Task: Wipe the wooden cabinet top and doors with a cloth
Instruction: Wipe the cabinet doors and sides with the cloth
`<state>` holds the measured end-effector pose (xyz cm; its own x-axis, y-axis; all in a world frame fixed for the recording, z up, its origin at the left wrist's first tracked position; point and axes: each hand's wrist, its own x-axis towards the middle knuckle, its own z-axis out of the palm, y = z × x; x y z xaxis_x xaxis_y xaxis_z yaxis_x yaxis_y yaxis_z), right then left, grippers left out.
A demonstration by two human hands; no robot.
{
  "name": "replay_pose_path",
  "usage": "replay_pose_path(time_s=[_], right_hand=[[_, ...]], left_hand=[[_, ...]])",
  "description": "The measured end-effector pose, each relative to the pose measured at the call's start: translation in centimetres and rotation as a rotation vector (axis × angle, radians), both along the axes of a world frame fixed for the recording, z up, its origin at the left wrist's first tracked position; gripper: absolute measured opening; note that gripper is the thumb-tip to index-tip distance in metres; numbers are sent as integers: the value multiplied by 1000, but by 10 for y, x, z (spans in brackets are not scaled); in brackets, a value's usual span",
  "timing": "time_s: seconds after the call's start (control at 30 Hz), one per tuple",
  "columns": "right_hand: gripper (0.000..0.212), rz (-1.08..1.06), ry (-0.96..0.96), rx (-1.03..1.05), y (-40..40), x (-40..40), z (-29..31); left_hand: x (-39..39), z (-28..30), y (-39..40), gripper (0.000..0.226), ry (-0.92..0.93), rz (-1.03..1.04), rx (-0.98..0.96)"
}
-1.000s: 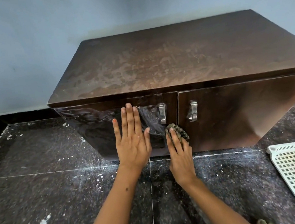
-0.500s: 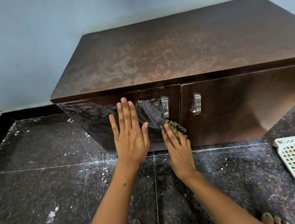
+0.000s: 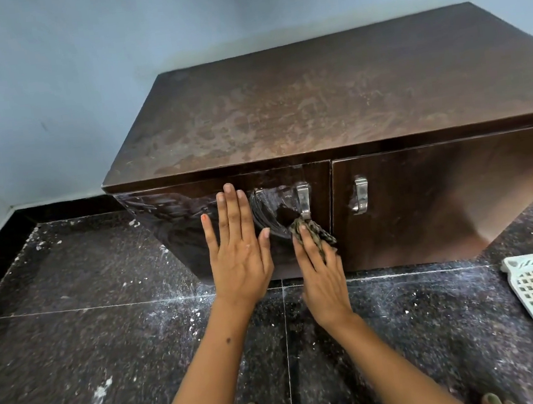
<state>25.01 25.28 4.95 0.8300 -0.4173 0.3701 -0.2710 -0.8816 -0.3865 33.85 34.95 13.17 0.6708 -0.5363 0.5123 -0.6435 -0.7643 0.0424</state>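
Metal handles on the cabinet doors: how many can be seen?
2. One handle is on the left door, just above the cloth; the other handle is on the right door. None looks hidden.

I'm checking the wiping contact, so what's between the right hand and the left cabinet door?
In the head view, a crumpled patterned cloth lies between the right hand and the left cabinet door, pressed under its straight fingers just below the left door handle.
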Motion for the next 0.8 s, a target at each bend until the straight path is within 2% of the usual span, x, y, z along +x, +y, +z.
replay_pose_path(time_s=[0.1,0.2,0.33,0.5,0.67,0.8], right_hand=[[97,52,-47,41,12,8,14],[77,147,-152,-14,12,22,37],[62,82,-275,-2,17,31,58],[60,21,-305,41,24,32,61],[73,75,-176,110,26,19,47],[67,94,-248,63,25,27,69]], left_hand=[[-1,1,0,63,17,-3,0],[-2,3,-1,63,40,-7,-6],[-2,3,2,61,41,-5,10],[-1,5,4,61,46,-12,35],[-5,9,5,63,96,-24,11],[-6,11,5,61,197,-92,-49]])
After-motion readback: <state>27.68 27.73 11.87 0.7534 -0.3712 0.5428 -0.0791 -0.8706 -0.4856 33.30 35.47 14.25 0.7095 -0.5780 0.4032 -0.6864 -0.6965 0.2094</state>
